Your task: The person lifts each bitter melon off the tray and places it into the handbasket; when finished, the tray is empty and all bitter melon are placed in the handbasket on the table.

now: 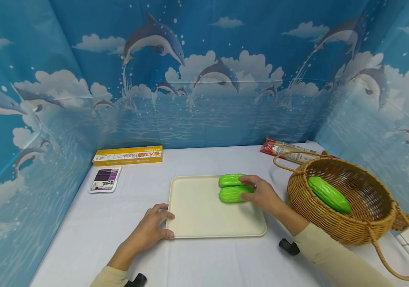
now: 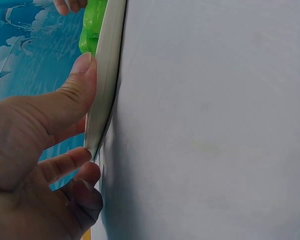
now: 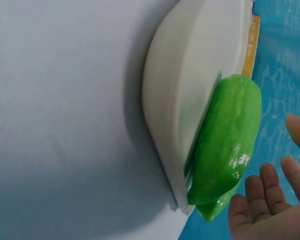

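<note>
Two bright green, ridged bitter melons (image 1: 231, 194) lie side by side at the right back of a cream tray (image 1: 197, 211). My right hand (image 1: 261, 193) is over their right ends in the head view. In the right wrist view its fingers (image 3: 270, 187) are spread, with a gap between them and the nearer bitter melon (image 3: 227, 140). At the tray's left front corner, my left hand (image 1: 150, 227) holds the rim. In the left wrist view, its thumb (image 2: 75, 95) lies along the rim and its bent fingers meet the edge.
A wicker basket (image 1: 297, 215) with handles stands at the right, holding another green bitter melon (image 1: 329, 194). Behind it lies a red-and-clear packet (image 1: 286, 150). A yellow pasta box (image 1: 127, 156) and a white-and-purple packet (image 1: 105, 180) lie at the back left. A dolphin-print curtain (image 1: 204, 119) encloses the table.
</note>
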### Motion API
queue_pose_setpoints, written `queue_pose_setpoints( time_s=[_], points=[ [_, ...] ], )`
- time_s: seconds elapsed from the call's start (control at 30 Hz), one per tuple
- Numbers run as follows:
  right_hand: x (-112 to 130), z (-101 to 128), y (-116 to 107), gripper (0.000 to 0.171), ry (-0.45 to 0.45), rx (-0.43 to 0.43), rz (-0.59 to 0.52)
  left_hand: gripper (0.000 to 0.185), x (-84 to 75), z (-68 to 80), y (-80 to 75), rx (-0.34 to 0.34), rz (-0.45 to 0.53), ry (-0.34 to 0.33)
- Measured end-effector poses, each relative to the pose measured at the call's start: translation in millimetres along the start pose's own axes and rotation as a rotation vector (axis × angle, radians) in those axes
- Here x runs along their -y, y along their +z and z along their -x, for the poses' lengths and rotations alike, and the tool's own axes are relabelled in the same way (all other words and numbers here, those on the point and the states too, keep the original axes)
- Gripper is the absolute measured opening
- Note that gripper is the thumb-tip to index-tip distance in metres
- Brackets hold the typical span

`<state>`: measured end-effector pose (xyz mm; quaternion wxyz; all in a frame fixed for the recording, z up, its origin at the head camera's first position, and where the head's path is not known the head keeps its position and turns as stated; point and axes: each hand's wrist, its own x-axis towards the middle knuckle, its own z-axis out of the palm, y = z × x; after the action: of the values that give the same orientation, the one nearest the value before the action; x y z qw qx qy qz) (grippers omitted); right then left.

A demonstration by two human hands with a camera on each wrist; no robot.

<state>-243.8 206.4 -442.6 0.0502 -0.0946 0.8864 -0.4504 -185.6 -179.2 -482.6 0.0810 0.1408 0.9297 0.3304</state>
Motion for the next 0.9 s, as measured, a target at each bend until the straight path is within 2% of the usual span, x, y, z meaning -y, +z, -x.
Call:
queue_pose_setpoints(
  time_s=[0.37,0.7,0.9],
  points=[
    [-7,-3,3,0.047,0.016,0.020,0.027,0.053,-0.5,-0.3,-1.2,-0.003,0.003,0.003],
    [-7,-4,8,0.044,-0.074,0.086,0.161,0.054,0.6,-0.3,-0.8,-0.007,0.007,0.005],
    [-7,-4,14,0.045,-0.073,0.089,0.175,0.053,1.1,0.6,0.0,-0.005,0.009,0.005]
  ],
)
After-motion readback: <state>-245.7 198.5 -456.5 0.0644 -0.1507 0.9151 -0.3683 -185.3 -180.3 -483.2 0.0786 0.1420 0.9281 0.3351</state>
